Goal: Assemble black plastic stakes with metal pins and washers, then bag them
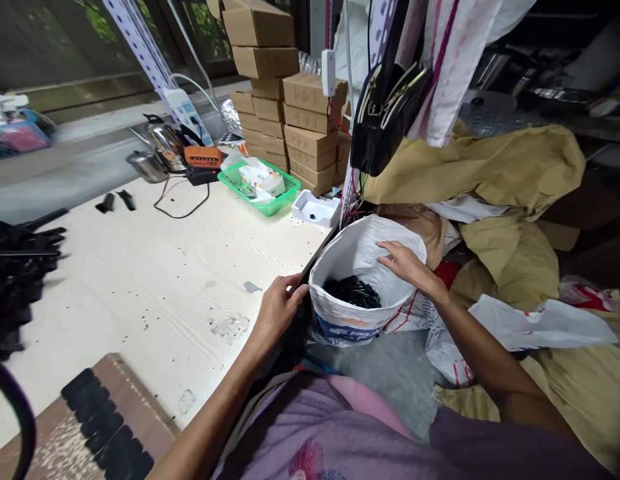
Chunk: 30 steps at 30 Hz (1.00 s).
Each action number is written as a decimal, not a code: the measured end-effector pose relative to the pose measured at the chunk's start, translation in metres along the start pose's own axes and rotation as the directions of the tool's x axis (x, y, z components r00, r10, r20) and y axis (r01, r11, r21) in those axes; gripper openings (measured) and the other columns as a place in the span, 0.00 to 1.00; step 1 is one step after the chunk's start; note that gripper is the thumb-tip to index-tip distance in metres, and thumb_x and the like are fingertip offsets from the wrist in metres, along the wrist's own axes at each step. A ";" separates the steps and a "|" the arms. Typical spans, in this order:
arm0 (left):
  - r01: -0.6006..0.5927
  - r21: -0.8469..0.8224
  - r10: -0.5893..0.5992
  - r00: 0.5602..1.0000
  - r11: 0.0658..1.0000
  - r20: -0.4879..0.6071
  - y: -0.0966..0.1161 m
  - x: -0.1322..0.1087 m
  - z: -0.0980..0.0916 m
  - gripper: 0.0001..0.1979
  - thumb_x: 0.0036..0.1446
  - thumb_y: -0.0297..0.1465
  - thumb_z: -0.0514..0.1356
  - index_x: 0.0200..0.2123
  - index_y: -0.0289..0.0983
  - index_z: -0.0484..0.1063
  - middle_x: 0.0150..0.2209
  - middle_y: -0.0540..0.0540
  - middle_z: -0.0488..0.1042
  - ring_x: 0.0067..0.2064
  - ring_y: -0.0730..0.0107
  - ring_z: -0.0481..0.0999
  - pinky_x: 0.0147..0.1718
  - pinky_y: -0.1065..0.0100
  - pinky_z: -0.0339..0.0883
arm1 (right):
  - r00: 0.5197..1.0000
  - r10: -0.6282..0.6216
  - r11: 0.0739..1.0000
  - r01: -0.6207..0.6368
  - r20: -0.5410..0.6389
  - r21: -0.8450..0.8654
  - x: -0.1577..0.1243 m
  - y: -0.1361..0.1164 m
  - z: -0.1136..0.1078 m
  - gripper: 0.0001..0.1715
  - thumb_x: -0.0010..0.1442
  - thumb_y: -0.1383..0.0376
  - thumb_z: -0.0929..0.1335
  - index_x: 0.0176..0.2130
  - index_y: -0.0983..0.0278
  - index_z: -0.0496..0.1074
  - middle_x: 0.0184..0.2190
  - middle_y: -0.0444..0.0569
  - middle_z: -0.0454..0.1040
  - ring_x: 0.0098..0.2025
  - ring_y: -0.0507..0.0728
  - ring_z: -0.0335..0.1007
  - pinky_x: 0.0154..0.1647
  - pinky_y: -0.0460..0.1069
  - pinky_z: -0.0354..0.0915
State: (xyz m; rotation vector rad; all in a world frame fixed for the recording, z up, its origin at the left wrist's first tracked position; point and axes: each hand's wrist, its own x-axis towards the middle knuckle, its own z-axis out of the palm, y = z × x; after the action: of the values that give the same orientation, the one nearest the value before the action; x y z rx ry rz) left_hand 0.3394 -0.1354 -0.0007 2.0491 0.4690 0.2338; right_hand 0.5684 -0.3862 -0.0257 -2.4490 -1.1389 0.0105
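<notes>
A white woven sack [375, 233] with blue print stands open beside the table, and a heap of small black parts [353, 292] lies at its bottom. Over the sack's right side hovers my right hand [404, 263], fingers loosely stretched and nothing visible in them. My left hand [281, 301] rests at the table's right edge, close to the sack's rim. Its thumb and forefinger are apart; the other fingers are partly hidden. Whether the thumb touches the rim I cannot tell.
The white table [190, 267] carries black parts [20, 287] at left and a brown board [135, 383] with black pieces. Farther back are a green basket [270, 207], a white tray [315, 212] and stacked cardboard boxes [310, 143]. A black bag [380, 133] hangs above; sacks [510, 260] lie right.
</notes>
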 end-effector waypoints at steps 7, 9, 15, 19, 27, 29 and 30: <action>0.025 -0.074 -0.041 0.975 0.997 -0.218 -0.011 -0.017 -0.038 0.18 0.57 0.38 0.55 0.46 0.34 0.72 0.45 0.39 0.71 0.29 0.72 0.75 0.27 0.68 0.71 | 0.939 -0.344 0.927 0.341 -0.011 0.153 0.047 -0.106 -0.026 0.19 0.63 0.61 0.61 0.52 0.62 0.68 0.49 0.52 0.71 0.49 0.58 0.68 0.50 0.52 0.63; 0.007 -0.043 -0.022 0.941 0.999 -0.337 -0.017 -0.025 -0.059 0.16 0.58 0.35 0.55 0.45 0.33 0.72 0.43 0.40 0.70 0.30 0.72 0.75 0.28 0.68 0.72 | 0.889 -0.456 0.871 0.437 0.037 0.225 0.065 -0.140 -0.009 0.18 0.63 0.59 0.61 0.50 0.61 0.69 0.47 0.52 0.73 0.48 0.58 0.69 0.49 0.52 0.64; 0.102 0.008 -0.075 0.780 0.995 -0.621 -0.061 -0.066 -0.143 0.15 0.58 0.34 0.54 0.46 0.37 0.72 0.43 0.41 0.71 0.36 0.68 0.75 0.33 0.65 0.73 | 0.635 -0.739 0.665 0.632 0.226 0.397 0.133 -0.272 0.078 0.17 0.63 0.61 0.61 0.48 0.61 0.71 0.43 0.52 0.74 0.42 0.56 0.72 0.43 0.50 0.66; 0.198 -0.085 -0.194 0.638 0.977 -0.745 -0.106 -0.104 -0.199 0.16 0.58 0.36 0.54 0.45 0.36 0.73 0.44 0.40 0.72 0.38 0.65 0.76 0.35 0.62 0.73 | 0.500 -0.834 0.551 0.718 0.235 0.426 0.171 -0.376 0.136 0.17 0.63 0.61 0.60 0.48 0.59 0.71 0.42 0.51 0.74 0.43 0.57 0.71 0.43 0.51 0.66; 0.477 0.168 -0.043 0.401 0.863 -0.915 -0.193 -0.134 -0.312 0.15 0.57 0.28 0.52 0.46 0.33 0.71 0.47 0.36 0.73 0.50 0.56 0.72 0.49 0.53 0.66 | 0.539 -0.806 0.589 0.770 0.245 0.246 0.258 -0.556 0.257 0.19 0.64 0.66 0.58 0.49 0.61 0.71 0.51 0.52 0.69 0.52 0.59 0.63 0.50 0.52 0.61; 0.588 0.316 0.068 0.403 0.744 -0.913 -0.201 -0.132 -0.336 0.18 0.56 0.26 0.53 0.50 0.32 0.69 0.53 0.34 0.69 0.58 0.53 0.64 0.54 0.50 0.60 | 0.533 -0.814 0.579 0.778 0.232 0.244 0.272 -0.593 0.278 0.19 0.63 0.68 0.58 0.47 0.59 0.72 0.49 0.51 0.70 0.53 0.59 0.61 0.51 0.53 0.60; 0.650 0.346 0.093 0.391 0.677 -0.916 -0.204 -0.131 -0.347 0.20 0.55 0.25 0.54 0.53 0.31 0.67 0.56 0.32 0.65 0.61 0.50 0.60 0.56 0.49 0.57 | 0.531 -0.816 0.576 0.780 0.226 0.245 0.276 -0.609 0.287 0.17 0.62 0.67 0.59 0.45 0.58 0.74 0.46 0.52 0.72 0.53 0.60 0.61 0.51 0.53 0.59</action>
State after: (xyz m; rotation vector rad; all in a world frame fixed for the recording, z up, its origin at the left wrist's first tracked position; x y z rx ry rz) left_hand 0.0512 0.1751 -0.0008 2.3000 1.8741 1.1158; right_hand 0.2545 0.2697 0.0004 -1.6169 -2.2590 0.1923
